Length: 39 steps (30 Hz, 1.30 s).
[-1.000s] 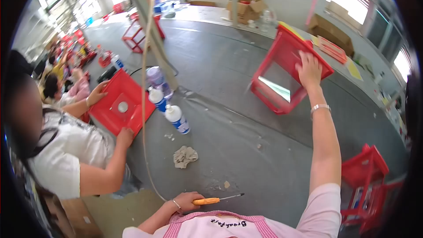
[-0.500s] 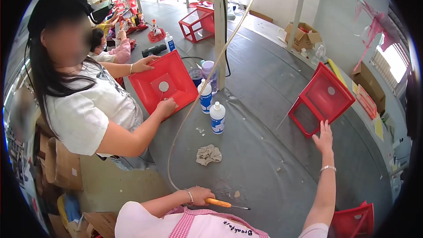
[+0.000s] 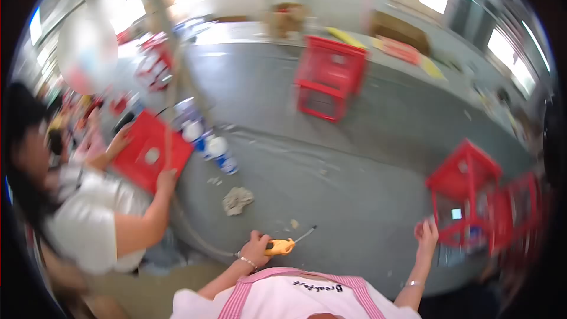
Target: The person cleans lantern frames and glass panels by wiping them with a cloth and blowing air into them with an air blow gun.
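Observation:
My left hand (image 3: 255, 250) is wrapped round the handle of an orange air blow gun (image 3: 281, 247), low over the table at the front. Its thin metal nozzle points up and to the right, and a pale hose (image 3: 204, 247) trails off leftward. At the right, my right hand (image 3: 426, 235) is raised with its fingers loosely bent and apart. Its fingertips are close to the near post of a red lantern-like frame (image 3: 466, 171). That frame has a solid red top and open sides. A crumpled beige cloth (image 3: 238, 201) lies ahead of my left hand.
Another red frame (image 3: 332, 77) stands farther back on the grey table (image 3: 283, 183); one more (image 3: 517, 212) is at far right. White-and-blue bottles (image 3: 221, 153) stand left of centre. A person (image 3: 94, 224) at the left holds a red panel (image 3: 152, 152). A pole (image 3: 168, 41) rises behind.
The view has swung right and blurred. My right hand has come away from the frame that now stands farther back and is beside another one. The blow gun stays in my left hand.

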Motion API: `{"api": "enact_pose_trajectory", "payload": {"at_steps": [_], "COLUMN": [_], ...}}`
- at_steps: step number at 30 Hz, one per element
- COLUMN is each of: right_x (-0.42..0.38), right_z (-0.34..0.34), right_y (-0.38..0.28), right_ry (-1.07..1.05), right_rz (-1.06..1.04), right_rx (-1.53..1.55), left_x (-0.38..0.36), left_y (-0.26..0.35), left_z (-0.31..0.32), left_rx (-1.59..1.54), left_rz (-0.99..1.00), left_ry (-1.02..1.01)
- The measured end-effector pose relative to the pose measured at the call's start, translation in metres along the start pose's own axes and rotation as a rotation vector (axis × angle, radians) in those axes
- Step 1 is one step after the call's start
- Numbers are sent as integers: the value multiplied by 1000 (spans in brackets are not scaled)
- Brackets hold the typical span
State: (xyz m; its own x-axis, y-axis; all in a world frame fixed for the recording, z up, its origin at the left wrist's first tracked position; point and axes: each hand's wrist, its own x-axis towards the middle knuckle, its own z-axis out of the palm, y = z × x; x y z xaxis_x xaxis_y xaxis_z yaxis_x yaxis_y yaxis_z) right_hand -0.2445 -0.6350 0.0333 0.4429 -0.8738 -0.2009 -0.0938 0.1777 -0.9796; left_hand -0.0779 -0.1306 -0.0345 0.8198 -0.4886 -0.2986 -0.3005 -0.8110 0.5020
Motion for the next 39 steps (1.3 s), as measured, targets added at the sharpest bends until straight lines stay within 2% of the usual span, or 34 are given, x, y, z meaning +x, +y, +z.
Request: {"api": "enact_pose_trajectory", "payload": {"at_steps": [1, 2, 4, 5, 8, 12, 15, 17, 19, 23, 24, 25, 27, 28, 30, 34, 35, 37, 39], "right_x": [-19, -29, -40, -44, -46, -27, 16, 51, 80, 143, 151, 157, 171, 162, 162, 221, 200, 138, 91], "right_z": [-18, -34, -75, -91, -119, -136, -143, -156, -174, -184, -180, -178, -182, -163, -144, -147, -123, -67, -37], "right_y": [-2, -2, 8, 11, 0, -25, -52, -56, -44, -58, -60, -62, -69, -85, -110, -126, -136, -142, -141], "right_ry": [99, 199, 380, 506, 782, 793, 714, 517, 405, -120, -163, -101, -311, -69, 98, -9, -21, -356, -427], "right_rz": [-32, -71, -181, -267, -436, -460, -405, -185, -207, -249, -337, -341, -374, -374, -241, -94, -91, -309, -332], "right_rx": [108, 211, 342, 384, 431, 408, 460, 699, 789, 1021, 1002, 973, 881, 872, 757, 681, 663, 588, 578], "left_x": [0, 0, -3, -3, -2, -1, -2, -4, -7, -15, -17, -17, -17, -16, -18, -19, -18, -19, -20], "left_y": [1, 3, 4, 3, 0, -8, -13, -14, -11, -5, -5, -5, -6, -2, 0, 4, 6, 7, 2], "left_z": [3, 5, 6, 7, 6, 9, 10, 11, 12, 15, 15, 16, 20, 23, 24, 24, 25, 23, 19], "left_rx": [-6, 41, 29, 71, 97, 139, 137, 126, 118, 77, 63, 48, 32, -17, 2, -16, -34, -39, -23], "left_rz": [-4, 92, 6, 66, 65, 97, 100, 93, 99, 34, 40, 45, 28, -29, -26, -65, -78, -53, -57], "left_ry": [18, -51, -20, -65, -48, -38, -28, -20, 4, 6, 19, 33, 58, 91, 75, 92, 90, 98, 94]}}
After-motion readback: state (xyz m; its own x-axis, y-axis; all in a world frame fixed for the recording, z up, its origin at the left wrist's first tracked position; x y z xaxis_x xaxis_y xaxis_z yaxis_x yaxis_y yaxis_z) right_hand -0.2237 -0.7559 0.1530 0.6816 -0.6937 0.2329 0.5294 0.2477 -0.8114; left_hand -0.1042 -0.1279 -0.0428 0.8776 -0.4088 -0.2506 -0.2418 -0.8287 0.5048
